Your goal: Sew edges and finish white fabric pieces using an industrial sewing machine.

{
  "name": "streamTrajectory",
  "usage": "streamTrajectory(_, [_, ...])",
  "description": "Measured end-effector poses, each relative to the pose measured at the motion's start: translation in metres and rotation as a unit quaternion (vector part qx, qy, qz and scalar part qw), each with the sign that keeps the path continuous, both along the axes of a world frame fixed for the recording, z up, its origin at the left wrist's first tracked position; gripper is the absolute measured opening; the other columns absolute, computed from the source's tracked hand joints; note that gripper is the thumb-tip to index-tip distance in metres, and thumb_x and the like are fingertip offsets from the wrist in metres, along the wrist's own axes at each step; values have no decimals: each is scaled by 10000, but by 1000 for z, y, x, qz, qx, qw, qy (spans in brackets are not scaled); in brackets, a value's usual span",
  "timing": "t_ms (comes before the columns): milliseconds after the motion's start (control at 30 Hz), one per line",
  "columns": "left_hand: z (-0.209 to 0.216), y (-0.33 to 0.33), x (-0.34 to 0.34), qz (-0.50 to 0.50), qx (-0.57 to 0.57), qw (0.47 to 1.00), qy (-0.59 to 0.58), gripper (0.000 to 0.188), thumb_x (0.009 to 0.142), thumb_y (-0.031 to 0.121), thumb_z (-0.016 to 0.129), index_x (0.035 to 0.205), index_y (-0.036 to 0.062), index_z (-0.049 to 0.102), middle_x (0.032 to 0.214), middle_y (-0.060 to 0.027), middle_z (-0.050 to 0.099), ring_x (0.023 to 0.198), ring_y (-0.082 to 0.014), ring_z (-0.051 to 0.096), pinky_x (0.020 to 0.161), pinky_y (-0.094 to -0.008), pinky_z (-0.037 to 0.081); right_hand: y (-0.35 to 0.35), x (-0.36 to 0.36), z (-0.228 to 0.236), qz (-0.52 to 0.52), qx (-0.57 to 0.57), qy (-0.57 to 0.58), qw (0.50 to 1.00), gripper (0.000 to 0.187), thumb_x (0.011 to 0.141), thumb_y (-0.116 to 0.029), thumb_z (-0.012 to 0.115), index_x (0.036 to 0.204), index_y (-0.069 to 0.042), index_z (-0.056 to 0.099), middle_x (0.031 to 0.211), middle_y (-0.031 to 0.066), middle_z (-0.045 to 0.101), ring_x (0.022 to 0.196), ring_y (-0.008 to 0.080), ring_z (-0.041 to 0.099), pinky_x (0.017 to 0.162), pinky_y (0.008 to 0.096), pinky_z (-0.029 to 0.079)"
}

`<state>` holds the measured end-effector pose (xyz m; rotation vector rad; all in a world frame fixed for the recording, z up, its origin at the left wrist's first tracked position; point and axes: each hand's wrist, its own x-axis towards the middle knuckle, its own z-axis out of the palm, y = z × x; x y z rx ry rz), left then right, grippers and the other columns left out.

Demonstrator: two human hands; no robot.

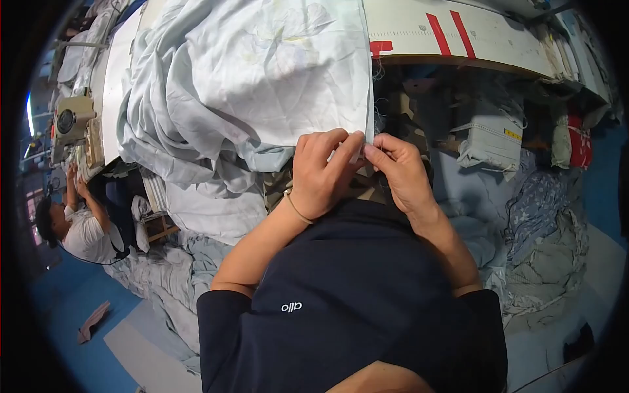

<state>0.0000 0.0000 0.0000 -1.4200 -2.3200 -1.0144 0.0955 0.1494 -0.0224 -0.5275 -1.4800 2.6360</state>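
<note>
A pale white fabric sheet (288, 85) with a faint flower print lies over the table and hangs toward me, bunched in folds on its left. At its near right corner my left hand (324, 170) is closed, its fingers curled on the cloth edge. Close beside it, my right hand (403, 167) pinches at the same corner with thumb and forefinger. Loose threads trail along the sheet's right edge. Exactly what lies between the right fingertips is too small to make out.
A white table (406, 26) with red tape strips (439, 35) extends right. Below it sits a white wrapped bundle (491, 141). Heaped fabric (544, 262) lies at right, more grey cloth (164, 281) at left. A co-worker (88, 226) sits far left near a sewing machine (73, 118).
</note>
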Motion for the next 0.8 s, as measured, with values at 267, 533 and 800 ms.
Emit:
streamTrajectory(267, [7,-1,-4,-29,71,997,-11,318,707,32,758,1018,57,699,884,-45,632,735,-227,588,704,-359,438,5,8,5,24,166,-11,986,99,971,-18,622,967,45,698,909,-17,596,846,40,543,745,199,423])
streamTrajectory(533, [5,1,-3,-92,-24,994,58,464,737,120,689,1197,69,662,1078,-53,599,936,-244,573,893,-386,433,7,9,8,41,9,2,999,132,948,11,577,993,32,700,942,3,652,867,58,583,808,211,454])
streamTrajectory(800, [-5,14,-14,-100,76,988,91,482,684,106,708,1153,-3,690,913,-55,637,810,-223,635,723,-351,505,7,8,9,55,-144,-52,987,131,945,-43,608,1009,-4,716,938,3,680,820,55,576,776,231,442])
